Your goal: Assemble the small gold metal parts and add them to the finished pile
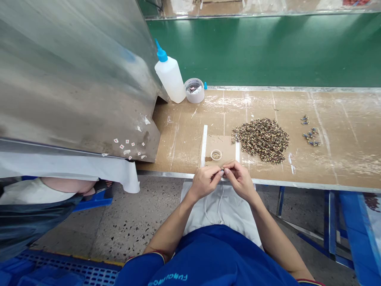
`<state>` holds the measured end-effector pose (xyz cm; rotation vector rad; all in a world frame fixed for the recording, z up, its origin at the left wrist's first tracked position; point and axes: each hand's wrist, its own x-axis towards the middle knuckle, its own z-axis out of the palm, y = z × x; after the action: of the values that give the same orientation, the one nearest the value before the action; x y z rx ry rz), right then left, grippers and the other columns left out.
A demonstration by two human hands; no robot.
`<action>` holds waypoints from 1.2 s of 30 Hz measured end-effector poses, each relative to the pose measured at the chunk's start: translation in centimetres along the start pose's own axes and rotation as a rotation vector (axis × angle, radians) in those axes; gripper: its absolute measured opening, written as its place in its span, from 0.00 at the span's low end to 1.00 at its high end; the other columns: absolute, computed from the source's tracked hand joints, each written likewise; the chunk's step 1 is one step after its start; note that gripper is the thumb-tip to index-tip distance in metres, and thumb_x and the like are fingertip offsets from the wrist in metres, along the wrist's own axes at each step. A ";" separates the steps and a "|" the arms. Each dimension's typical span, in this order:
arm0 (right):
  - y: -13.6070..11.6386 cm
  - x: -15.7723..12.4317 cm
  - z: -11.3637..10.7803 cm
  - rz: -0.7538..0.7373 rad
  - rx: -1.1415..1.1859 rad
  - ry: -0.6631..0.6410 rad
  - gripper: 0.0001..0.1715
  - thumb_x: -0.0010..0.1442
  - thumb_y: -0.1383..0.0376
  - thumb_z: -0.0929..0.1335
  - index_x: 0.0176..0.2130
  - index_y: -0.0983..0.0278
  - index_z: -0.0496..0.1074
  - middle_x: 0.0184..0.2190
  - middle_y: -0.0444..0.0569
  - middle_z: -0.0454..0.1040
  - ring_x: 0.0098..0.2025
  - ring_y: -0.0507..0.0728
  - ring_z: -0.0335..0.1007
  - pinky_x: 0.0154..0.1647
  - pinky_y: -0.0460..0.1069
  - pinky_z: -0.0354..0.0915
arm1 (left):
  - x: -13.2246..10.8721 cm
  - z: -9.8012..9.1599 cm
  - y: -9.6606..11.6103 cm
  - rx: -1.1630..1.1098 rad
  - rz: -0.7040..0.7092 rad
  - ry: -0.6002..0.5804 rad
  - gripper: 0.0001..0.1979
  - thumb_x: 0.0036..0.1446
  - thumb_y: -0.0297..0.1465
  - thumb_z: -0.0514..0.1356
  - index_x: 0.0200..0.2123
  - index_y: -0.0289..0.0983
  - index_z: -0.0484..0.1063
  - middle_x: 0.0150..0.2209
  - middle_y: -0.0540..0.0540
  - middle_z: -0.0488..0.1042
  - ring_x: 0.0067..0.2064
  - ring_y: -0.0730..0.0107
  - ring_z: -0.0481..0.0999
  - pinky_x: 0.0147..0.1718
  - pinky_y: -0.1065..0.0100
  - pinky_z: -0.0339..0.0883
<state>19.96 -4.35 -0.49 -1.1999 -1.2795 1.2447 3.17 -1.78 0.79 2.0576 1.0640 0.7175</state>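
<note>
At the far left, a dull steel panel (74,79) overhangs the table (342,159), with small paper scraps (127,142) stuck to it. Along the table's back edge stand a white glue bottle (170,79) with a blue nozzle and a round tub (195,98) of scraps. Near the front edge, a cardboard pad (223,145) carries a small ring (216,155). Just in front of it, the left hand (205,182) and right hand (239,178) meet, their fingertips pinching a tiny dark piece (222,170). To the right lies a loose heap of speckled beads (262,141), then a few blue-tipped pieces (309,136). A slip of the fingertips could drop the piece past the front edge, and a careless sideways move could scatter the heap.
</note>
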 end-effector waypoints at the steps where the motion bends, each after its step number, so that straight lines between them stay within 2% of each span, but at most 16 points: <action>1: 0.0 0.0 0.0 0.000 0.000 -0.001 0.19 0.66 0.48 0.67 0.38 0.61 0.72 0.35 0.49 0.75 0.31 0.53 0.73 0.33 0.49 0.73 | 0.0 0.0 0.0 -0.001 0.005 0.004 0.21 0.71 0.37 0.48 0.27 0.36 0.68 0.25 0.48 0.71 0.27 0.71 0.68 0.29 0.70 0.58; 36: -0.1 0.0 0.1 -0.020 -0.031 0.016 0.18 0.67 0.49 0.67 0.38 0.60 0.72 0.35 0.50 0.75 0.31 0.54 0.74 0.32 0.49 0.73 | -0.1 0.2 -0.1 0.060 0.017 0.015 0.22 0.71 0.38 0.48 0.27 0.36 0.69 0.24 0.48 0.71 0.27 0.71 0.69 0.28 0.69 0.58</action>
<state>19.88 -4.38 -0.37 -1.2135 -1.3003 1.2023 3.26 -1.87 0.59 2.1170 1.0899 0.7183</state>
